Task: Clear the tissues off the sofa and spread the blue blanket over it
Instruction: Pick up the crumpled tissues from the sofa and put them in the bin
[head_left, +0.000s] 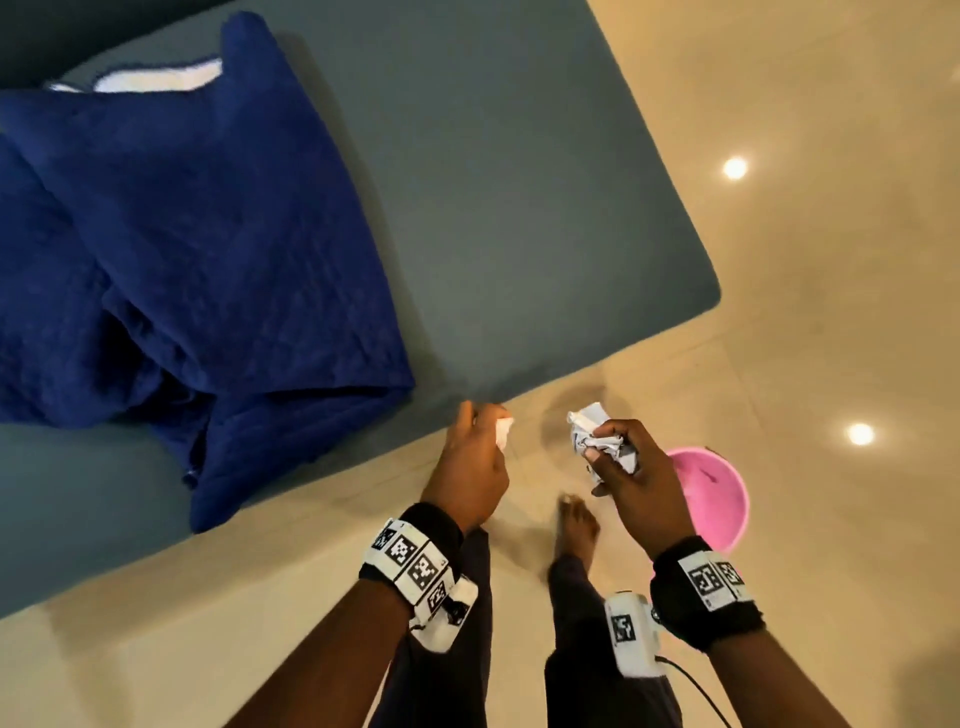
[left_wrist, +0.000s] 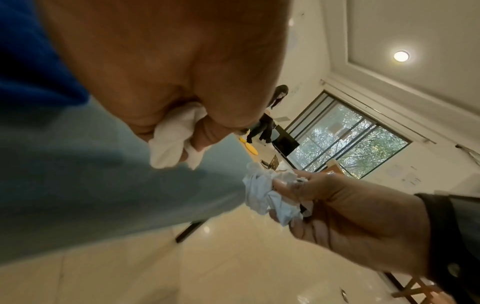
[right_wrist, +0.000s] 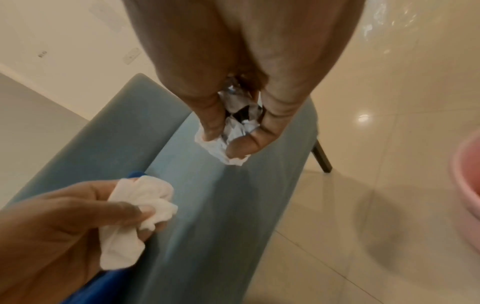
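Observation:
The grey-blue sofa seat (head_left: 519, 208) fills the upper part of the head view, and a bunched dark blue blanket (head_left: 182, 260) lies on its left half. Just off the seat's front edge, my left hand (head_left: 475, 462) grips a white crumpled tissue (head_left: 504, 431), also seen close up as the tissue (left_wrist: 174, 142) and tissue (right_wrist: 135, 207). My right hand (head_left: 634, 483) holds a second crumpled wad of tissue (head_left: 597, 439) over the floor, seen again as the wad (left_wrist: 267, 197) and wad (right_wrist: 233, 133). A white strip (head_left: 161, 78) peeks out behind the blanket.
A pink bucket (head_left: 717, 493) stands on the glossy beige floor (head_left: 805, 312) just right of my right hand; its rim (right_wrist: 467, 185) shows in the right wrist view. My bare foot (head_left: 576, 525) and legs are below the hands. A dark sofa leg (right_wrist: 322, 156) stands at the seat's end. Another person (left_wrist: 262, 125) stands far off by a window.

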